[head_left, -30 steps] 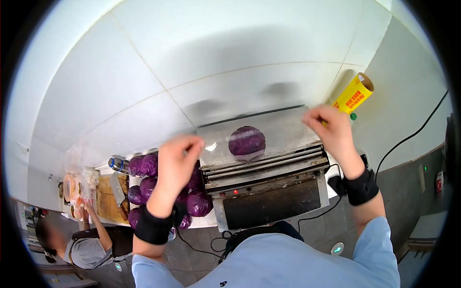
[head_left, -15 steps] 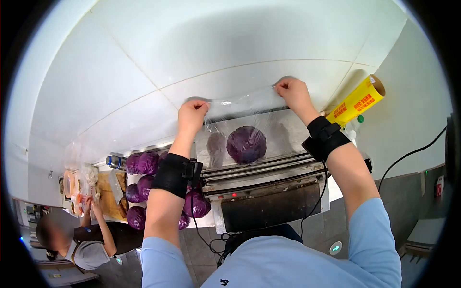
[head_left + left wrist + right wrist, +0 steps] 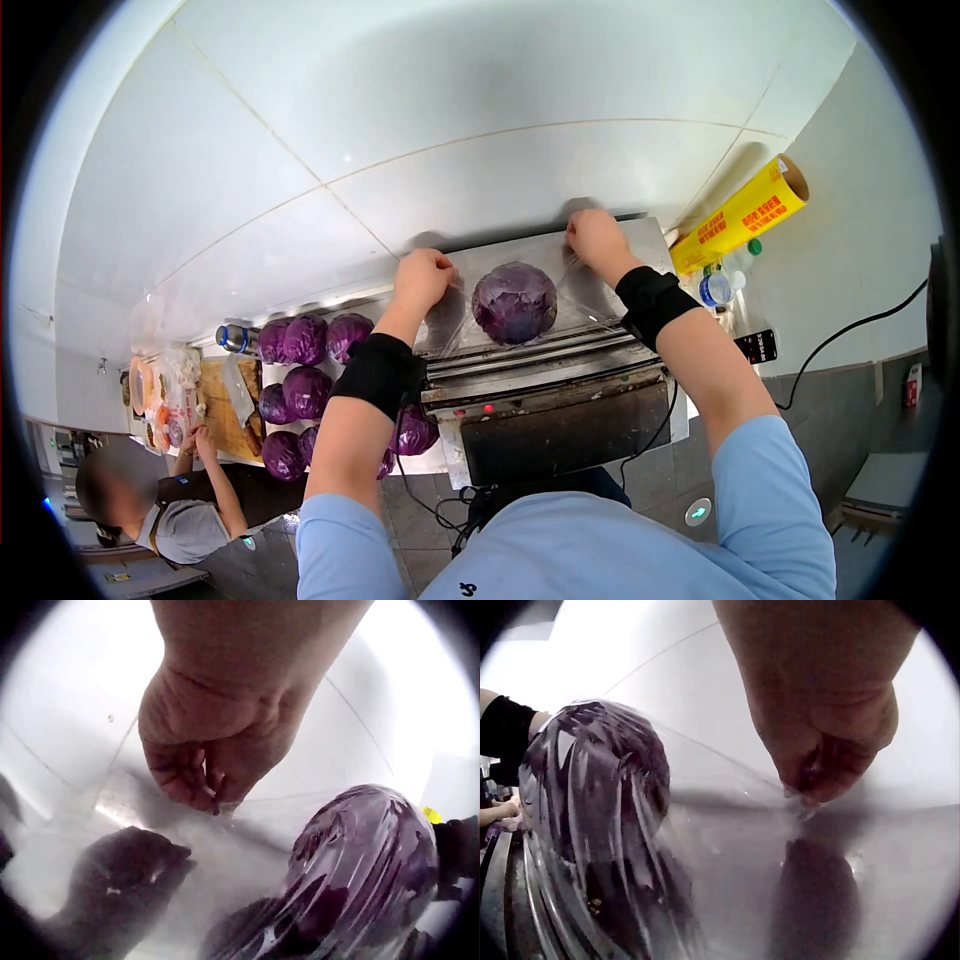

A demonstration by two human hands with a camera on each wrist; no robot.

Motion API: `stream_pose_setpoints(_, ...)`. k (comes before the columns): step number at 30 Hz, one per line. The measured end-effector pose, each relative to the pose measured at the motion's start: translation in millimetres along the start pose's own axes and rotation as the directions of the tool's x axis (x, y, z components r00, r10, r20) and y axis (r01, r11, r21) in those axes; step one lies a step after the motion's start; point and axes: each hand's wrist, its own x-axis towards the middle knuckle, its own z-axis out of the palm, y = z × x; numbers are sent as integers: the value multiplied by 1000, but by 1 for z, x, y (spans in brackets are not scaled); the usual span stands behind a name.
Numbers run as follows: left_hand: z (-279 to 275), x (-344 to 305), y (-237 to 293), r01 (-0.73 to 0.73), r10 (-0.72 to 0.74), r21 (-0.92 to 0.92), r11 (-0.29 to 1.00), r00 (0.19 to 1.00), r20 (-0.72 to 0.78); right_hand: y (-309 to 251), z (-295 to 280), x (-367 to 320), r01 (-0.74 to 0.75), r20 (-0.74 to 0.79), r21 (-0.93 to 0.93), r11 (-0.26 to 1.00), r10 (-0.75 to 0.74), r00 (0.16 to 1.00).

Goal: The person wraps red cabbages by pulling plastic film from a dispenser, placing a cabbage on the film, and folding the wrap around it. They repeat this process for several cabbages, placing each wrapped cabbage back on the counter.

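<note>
The left hand [image 3: 425, 277] and right hand [image 3: 597, 238] each pinch a far corner of the film [image 3: 720, 832], stretched low over the cabbage [image 3: 514, 302] sitting mid-plate on the wrapper [image 3: 560, 425], apparently so the sheet hugs it tightly.

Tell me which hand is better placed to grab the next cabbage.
Left hand, probably: the cabbage pile lies on its side; the right hand is beyond the wrapped cabbage. Both pinch film.
</note>
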Motion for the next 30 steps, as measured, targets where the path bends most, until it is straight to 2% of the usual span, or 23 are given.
stream_pose_setpoints(2, 2, -9, -8, -101, 102, 56, 993, 995, -5, 1, 7, -10, 53, 15, -91, 994, -51, 999)
stream_pose_setpoints(5, -2, -32, -6, -118, 111, 100, 988, 991, 73, -3, 3, -33, 48, 162, -87, 995, -33, 986)
stream_pose_setpoints(6, 4, -36, -8, -94, 89, 45, 995, 991, 100, -4, 4, -41, 33, 166, -27, 999, -28, 986)
stream_pose_setpoints(9, 18, -45, -11, -47, 59, -81, 996, 986, 159, -8, 8, -52, 152, 126, 106, 983, -165, 978)
stream_pose_setpoints(11, 16, -49, -6, -63, 82, -121, 991, 983, 165, -3, -1, -48, -121, 362, 356, 927, -17, 932)
stream_pose_setpoints(12, 13, -48, -10, 83, -26, -280, 957, 980, 199, 1, -5, -48, -273, 487, 443, 854, 26, 873)
stream_pose_setpoints(14, 2, -45, -32, 365, -214, -542, 757, 922, 321, 23, -18, -46, -384, 549, 446, 808, 91, 831)
stream_pose_setpoints(16, -12, -41, -47, 314, -231, -576, 755, 949, 215, 34, -42, -47, -473, 597, 409, 780, 164, 786)
stream_pose_setpoints(17, -15, -40, -51, 276, -244, -594, 756, 960, 135, 37, -40, -49, -307, 402, 346, 886, 155, 902)
stream_pose_setpoints(18, -18, -43, -43, 70, -115, -441, 895, 990, -77, 40, -36, -48, -146, 190, 236, 961, 102, 976)
stream_pose_setpoints(19, -23, -47, -25, -119, 57, -230, 966, 964, -260, 22, -52, -49, -4, -22, 84, 996, 5, 1000)
stream_pose_setpoints(20, -20, -52, -4, -233, 128, -436, 869, 958, -257, -1, -60, -52, -128, -53, 354, 926, 157, 986)
stream_pose_setpoints(21, -11, -58, 18, -291, 181, -478, 828, 948, -264, -26, -51, -55, -33, -63, 623, 782, 91, 994)
stream_pose_setpoints(22, -8, -76, 47, -260, 183, -569, 780, 965, -189, -48, -41, -61, 57, -90, 830, 555, 33, 995)
stream_pose_setpoints(24, 44, -79, 51, -200, 121, -634, 748, 979, -166, -85, -8, -83, -80, 32, 864, 498, 104, 994)
stream_pose_setpoints(25, 50, -86, 63, -155, 62, -612, 776, 983, -171, -92, 10, -88, -159, 128, 885, 438, 99, 987)
stream_pose_setpoints(27, 62, -85, 71, -166, -8, -691, 704, 970, -241, -99, 10, -94, -213, 180, 873, 439, 116, 977)
stream_pose_setpoints(30, 62, -90, 79, -67, -144, -768, 637, 968, -204, -105, 11, -87, -386, 326, 895, 223, 265, 908)
